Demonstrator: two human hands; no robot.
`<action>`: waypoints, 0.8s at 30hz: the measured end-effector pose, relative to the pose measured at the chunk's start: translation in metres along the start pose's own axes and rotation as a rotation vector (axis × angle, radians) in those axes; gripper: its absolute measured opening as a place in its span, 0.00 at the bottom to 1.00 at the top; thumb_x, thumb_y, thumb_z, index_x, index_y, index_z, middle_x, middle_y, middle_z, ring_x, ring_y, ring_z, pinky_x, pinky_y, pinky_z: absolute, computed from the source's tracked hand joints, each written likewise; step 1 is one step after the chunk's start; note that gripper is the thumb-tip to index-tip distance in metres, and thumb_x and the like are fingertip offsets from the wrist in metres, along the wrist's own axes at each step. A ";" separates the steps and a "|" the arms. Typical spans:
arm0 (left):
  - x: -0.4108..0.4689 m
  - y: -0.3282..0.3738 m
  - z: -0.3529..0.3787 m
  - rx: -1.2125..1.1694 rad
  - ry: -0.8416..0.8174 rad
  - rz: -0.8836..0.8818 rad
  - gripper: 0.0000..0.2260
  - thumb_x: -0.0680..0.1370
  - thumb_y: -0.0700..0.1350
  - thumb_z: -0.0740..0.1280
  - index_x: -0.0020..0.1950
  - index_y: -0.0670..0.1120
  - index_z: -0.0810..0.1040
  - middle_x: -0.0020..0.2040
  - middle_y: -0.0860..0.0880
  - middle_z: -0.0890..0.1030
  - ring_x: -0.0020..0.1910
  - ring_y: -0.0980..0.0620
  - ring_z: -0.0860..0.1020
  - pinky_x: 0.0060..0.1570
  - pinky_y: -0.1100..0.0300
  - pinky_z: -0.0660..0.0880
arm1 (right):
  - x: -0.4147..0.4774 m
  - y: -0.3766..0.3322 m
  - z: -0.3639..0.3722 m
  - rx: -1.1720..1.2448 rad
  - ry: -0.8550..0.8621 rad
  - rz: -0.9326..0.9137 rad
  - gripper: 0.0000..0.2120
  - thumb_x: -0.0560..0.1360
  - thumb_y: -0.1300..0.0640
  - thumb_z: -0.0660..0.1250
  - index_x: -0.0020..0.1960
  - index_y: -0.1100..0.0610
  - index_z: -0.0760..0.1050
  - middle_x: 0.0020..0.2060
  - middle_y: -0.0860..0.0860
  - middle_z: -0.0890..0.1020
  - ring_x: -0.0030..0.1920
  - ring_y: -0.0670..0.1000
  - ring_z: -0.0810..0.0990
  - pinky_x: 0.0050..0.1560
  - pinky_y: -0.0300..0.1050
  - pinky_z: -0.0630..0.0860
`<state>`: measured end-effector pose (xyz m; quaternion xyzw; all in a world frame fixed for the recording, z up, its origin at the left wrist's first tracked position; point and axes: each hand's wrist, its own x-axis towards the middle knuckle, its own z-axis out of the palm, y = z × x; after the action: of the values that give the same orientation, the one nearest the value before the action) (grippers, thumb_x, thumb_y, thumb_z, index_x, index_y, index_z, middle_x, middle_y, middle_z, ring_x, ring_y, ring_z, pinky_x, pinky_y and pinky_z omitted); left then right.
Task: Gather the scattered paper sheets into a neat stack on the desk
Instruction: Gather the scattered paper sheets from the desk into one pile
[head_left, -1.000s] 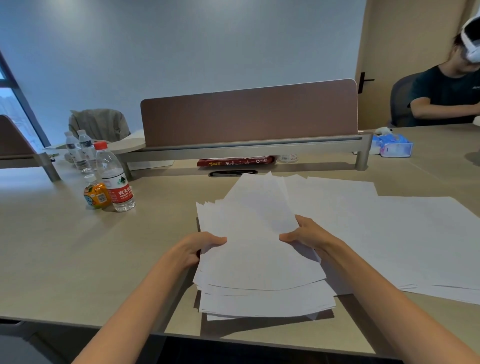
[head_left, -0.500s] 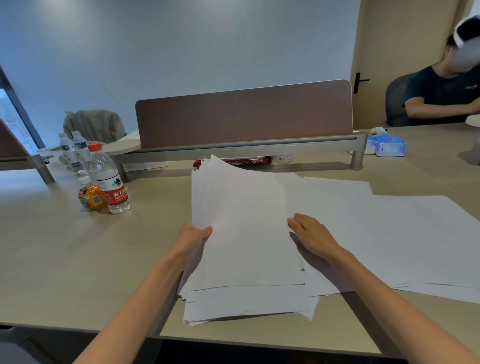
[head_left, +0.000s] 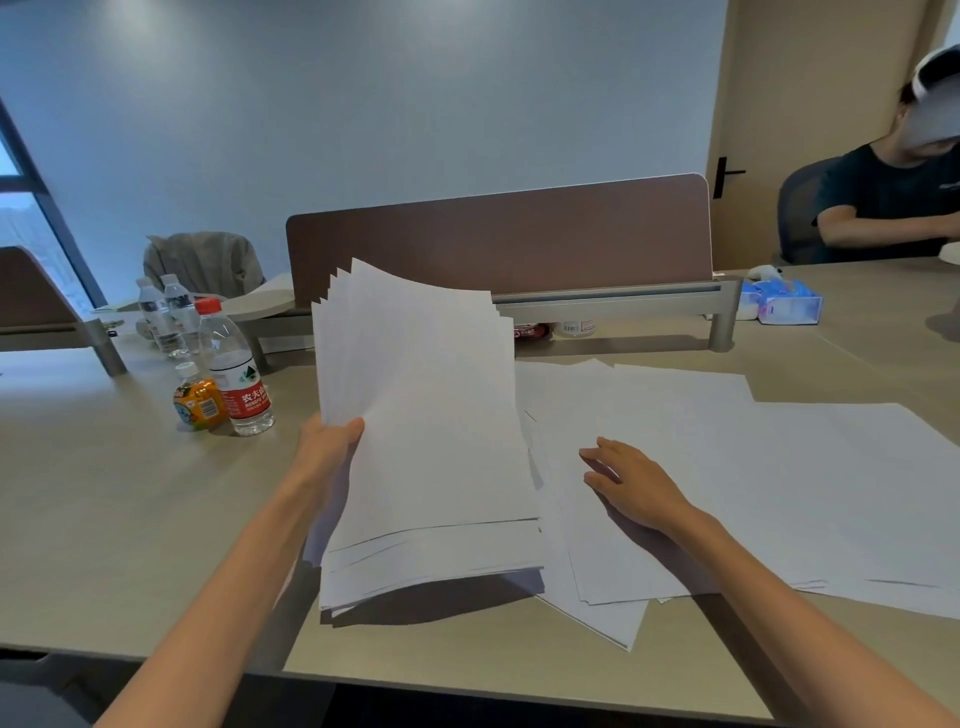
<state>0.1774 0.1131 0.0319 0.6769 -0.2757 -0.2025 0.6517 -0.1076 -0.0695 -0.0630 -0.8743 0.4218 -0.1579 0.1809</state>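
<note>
Left hand (head_left: 330, 452) grips the left edge of a fanned paper stack (head_left: 431, 441), thumb on top, holding it tilted with its far edge raised above the tabletop (head_left: 104, 493). Right hand (head_left: 636, 486), fingers straight, lies flat on loose sheets (head_left: 779, 467) spread just beside the stack.

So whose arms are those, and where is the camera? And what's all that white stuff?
Those are a person's own two arms. The camera sits on their head and looks forward and down, so you see what they see. There is only this one view. The left hand grips a bundle of paper by its left edge, tilted up from the desk. The right hand lies flat on loose sheets spread over the desk. On the left stand a red-capped water bottle and a small orange bottle. Behind is a brown divider, and another person sits at the far right.
</note>
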 end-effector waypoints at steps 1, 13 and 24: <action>0.002 0.003 -0.002 -0.020 0.001 -0.001 0.18 0.80 0.34 0.61 0.71 0.35 0.68 0.63 0.41 0.76 0.59 0.44 0.75 0.58 0.56 0.70 | 0.001 -0.001 -0.001 0.001 -0.008 0.002 0.21 0.81 0.47 0.56 0.73 0.49 0.65 0.76 0.49 0.61 0.76 0.50 0.58 0.73 0.47 0.57; 0.016 0.018 0.010 -0.060 -0.018 -0.039 0.18 0.80 0.33 0.61 0.71 0.35 0.67 0.63 0.43 0.75 0.57 0.46 0.74 0.59 0.57 0.69 | 0.015 0.030 -0.036 0.021 0.263 0.263 0.24 0.74 0.52 0.69 0.67 0.59 0.71 0.66 0.57 0.72 0.64 0.58 0.73 0.63 0.50 0.68; 0.033 -0.008 0.071 -0.101 -0.209 -0.209 0.13 0.79 0.35 0.64 0.63 0.32 0.74 0.59 0.42 0.79 0.58 0.45 0.77 0.65 0.54 0.69 | 0.011 0.069 -0.064 -0.038 0.185 0.481 0.30 0.73 0.43 0.68 0.66 0.61 0.68 0.64 0.58 0.72 0.63 0.59 0.72 0.59 0.51 0.72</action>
<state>0.1582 0.0375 0.0223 0.6434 -0.2597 -0.3522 0.6281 -0.1754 -0.1305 -0.0365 -0.7341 0.6351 -0.1816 0.1574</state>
